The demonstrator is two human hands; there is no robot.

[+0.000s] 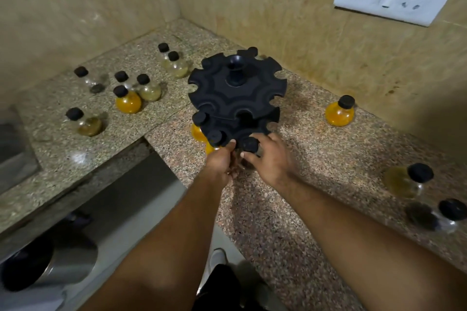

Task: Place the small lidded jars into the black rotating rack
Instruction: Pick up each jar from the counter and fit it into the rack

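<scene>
Both hands (219,161) (271,159) seemingly pinch a round glass jar (249,145) at notched black rack (237,98).

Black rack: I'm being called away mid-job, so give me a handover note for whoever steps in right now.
Left hand: a fingertip touches the lower tier of the black rack; grip unclear.
Right hand: holds a jar at a front lower slot.
Done: two lidded jars sit in lower slots just left of it.
Left: seat this jar, then load seven loose jars to the rack's left and three more jars to its right. Visible upper slots are empty.
</scene>
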